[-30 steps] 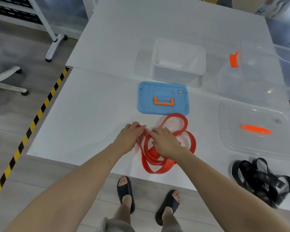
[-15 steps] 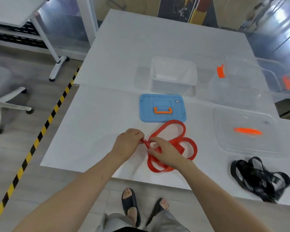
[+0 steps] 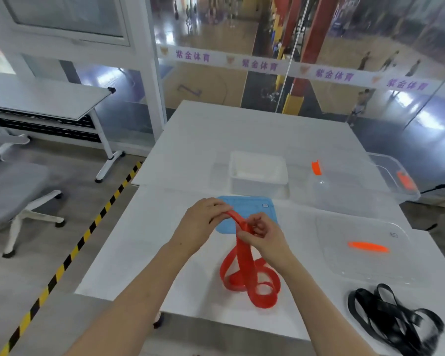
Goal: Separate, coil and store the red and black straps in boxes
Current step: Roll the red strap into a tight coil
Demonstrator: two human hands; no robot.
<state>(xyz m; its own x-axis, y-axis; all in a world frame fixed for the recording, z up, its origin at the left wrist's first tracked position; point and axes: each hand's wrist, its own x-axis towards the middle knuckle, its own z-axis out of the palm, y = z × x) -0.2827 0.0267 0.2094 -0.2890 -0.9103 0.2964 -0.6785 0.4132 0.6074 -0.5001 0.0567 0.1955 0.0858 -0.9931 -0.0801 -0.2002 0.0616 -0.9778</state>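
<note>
While the black strap [image 3: 396,319] lay heaped at the near right corner of the desk [image 3: 152,240], the red strap [image 3: 249,276] rested its lower loops near the front edge. Its upper end was held up, pinched by the left hand [image 3: 203,222] and gripped in the curled fingers of the right hand [image 3: 265,237]. Behind them lay a blue lid [image 3: 257,209], with a clear lid [image 3: 362,250] to the right. Farther back stood a white box [image 3: 257,173] and a clear box [image 3: 357,186], both open.

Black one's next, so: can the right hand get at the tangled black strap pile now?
Likely yes once freed: the right hand grips the red flat strap, but the tangled black strap pile lies uncovered to its right.
</note>
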